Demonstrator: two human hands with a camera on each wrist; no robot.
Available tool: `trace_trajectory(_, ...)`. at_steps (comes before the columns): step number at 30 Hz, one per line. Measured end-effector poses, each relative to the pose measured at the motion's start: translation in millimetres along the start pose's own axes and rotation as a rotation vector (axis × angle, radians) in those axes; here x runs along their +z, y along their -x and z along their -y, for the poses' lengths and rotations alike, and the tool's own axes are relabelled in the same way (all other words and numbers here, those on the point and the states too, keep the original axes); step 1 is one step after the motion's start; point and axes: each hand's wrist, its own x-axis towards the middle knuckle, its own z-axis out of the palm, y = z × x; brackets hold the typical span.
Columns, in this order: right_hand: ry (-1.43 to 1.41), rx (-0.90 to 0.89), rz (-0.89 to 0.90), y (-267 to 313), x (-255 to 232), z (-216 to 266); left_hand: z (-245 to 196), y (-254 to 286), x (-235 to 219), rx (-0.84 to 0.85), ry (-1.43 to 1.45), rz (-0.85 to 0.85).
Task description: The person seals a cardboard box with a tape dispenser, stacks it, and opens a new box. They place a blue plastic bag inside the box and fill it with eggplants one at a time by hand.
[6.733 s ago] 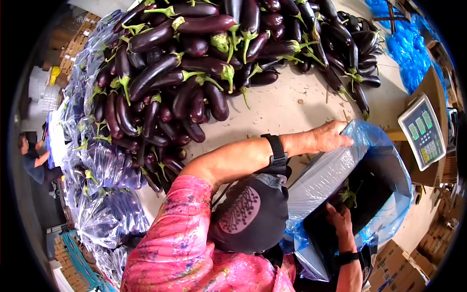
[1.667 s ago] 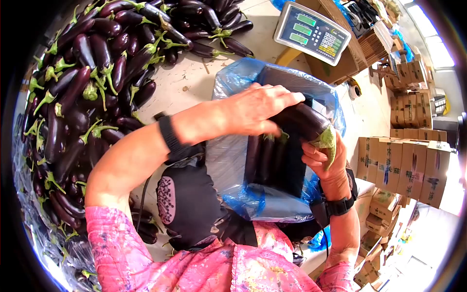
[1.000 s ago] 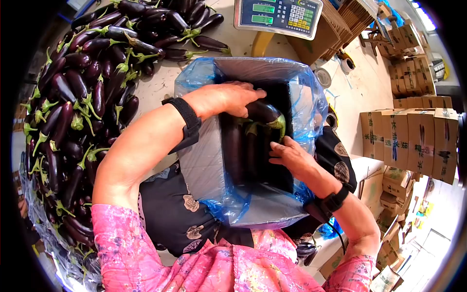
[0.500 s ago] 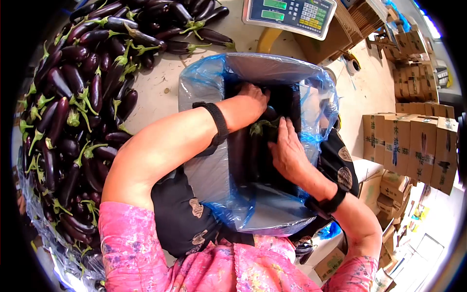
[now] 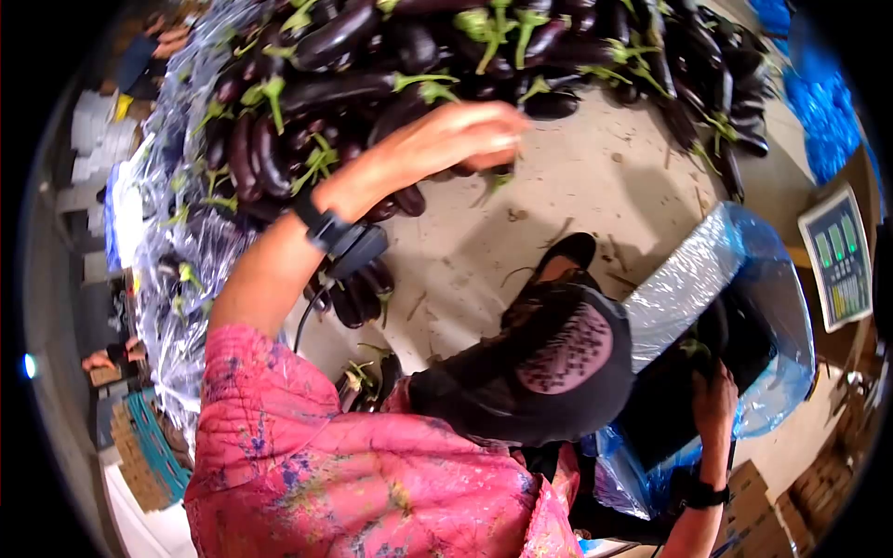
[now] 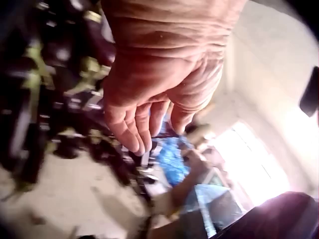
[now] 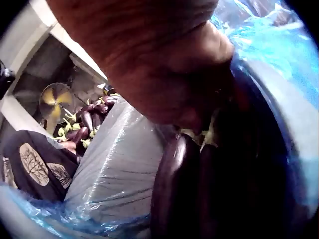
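My left hand (image 5: 470, 139) is over the near edge of a large heap of dark purple eggplants (image 5: 339, 37), blurred by motion. The left wrist view shows its fingers (image 6: 130, 132) loosely bent, with nothing between them. A box lined with a blue plastic bag (image 5: 786, 372) stands at the right, beyond my knee. Inside it, my right hand (image 5: 714, 405) reaches down beside a green stem end (image 5: 693, 347). Up close, that hand lies over the tops of eggplants (image 7: 172, 174) standing side by side; shadow hides its fingertips, so I cannot tell whether they grip one.
A digital scale (image 5: 837, 256) stands beyond the box. Crumpled clear plastic (image 5: 177, 344) borders the heap on the left, and blue plastic (image 5: 823, 121) lies at the far right. Cardboard boxes (image 5: 758, 511) are at lower right. My bent knee (image 5: 567, 353) lies between heap and box.
My left hand has left the box and moved over to the heap; the view has turned left with it. My right hand stays in the box. Earlier, an eggplant was laid into the box.
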Motion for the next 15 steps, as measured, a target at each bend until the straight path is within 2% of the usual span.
trace_trajectory(2,-0.095,-0.074,-0.04,4,-16,13,106,78,-34,-0.172,0.068,-0.153)
trace_trajectory(3,-0.142,-0.103,-0.044,7,-24,23,160,120,-30,-0.256,0.12,-0.338)
trace_trajectory(4,-0.189,-0.129,-0.049,9,-31,35,209,164,-24,-0.333,0.102,-0.495)
trace_trajectory(5,-0.214,-0.113,-0.004,13,-40,48,254,201,-13,-0.501,0.062,-0.647)
trace_trajectory(7,-0.256,-0.07,0.079,18,-53,69,335,251,18,-0.893,0.141,-0.808)
trace_trajectory(8,-0.255,-0.009,0.12,19,-53,74,402,266,37,-0.926,-0.024,-0.839)
trace_trajectory(10,-0.258,-0.131,0.123,19,-47,80,372,251,73,-0.983,-0.301,-0.911)
trace_trajectory(11,-0.26,-0.191,0.124,19,-46,83,397,241,79,-1.076,-0.318,-0.884)
trace_trajectory(12,-0.286,-0.111,0.222,19,-53,100,395,219,87,-1.153,-0.371,-1.01)
trace_trajectory(13,-0.292,-0.152,0.218,20,-51,100,385,197,95,-1.229,-0.427,-1.134)
trace_trajectory(15,-0.311,-0.231,0.211,21,-41,97,348,178,95,-1.275,-0.25,-1.186)
